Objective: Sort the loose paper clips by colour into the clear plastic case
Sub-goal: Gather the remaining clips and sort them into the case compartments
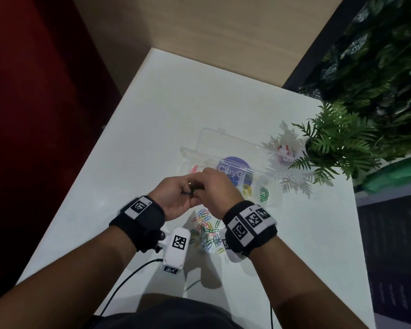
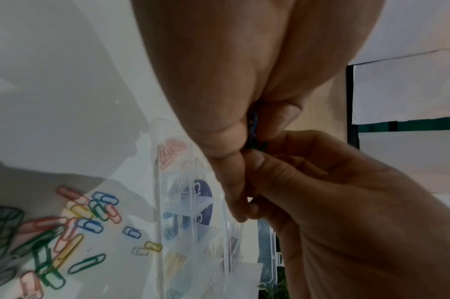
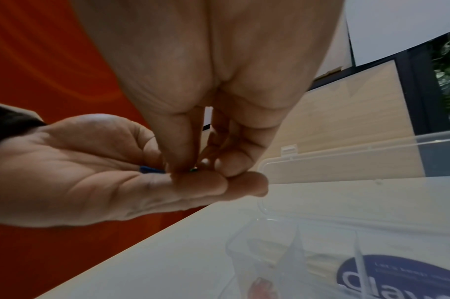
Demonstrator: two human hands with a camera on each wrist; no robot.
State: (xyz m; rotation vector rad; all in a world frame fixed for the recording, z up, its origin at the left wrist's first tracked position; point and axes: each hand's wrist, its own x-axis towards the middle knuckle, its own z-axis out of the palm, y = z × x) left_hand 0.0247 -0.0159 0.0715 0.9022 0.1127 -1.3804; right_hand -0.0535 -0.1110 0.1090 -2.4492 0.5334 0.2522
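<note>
Both hands meet just above the white table [image 1: 152, 110], in front of the open clear plastic case [image 1: 226, 141]. My left hand [image 1: 189, 188] pinches a blue paper clip [image 2: 253, 125], which also shows against its fingers as the blue clip [image 3: 151, 169]. My right hand [image 1: 201, 186] pinches a small green paper clip [image 3: 194, 170] right beside the blue one; whether the two are linked is hidden. The case holds pink clips [image 1: 194, 169], blue clips [image 1: 234, 180], yellow clips [image 1: 247, 189] and green clips [image 1: 263, 194] in separate compartments. Loose mixed clips [image 1: 207, 231] lie under my wrists.
A potted fern [image 1: 337, 143] stands right of the case, with a small red-and-white box [image 1: 285, 151] at its foot. The table's left edge drops beside a red wall [image 1: 33, 115]. A black cable [image 1: 128, 276] runs from the left wrist camera.
</note>
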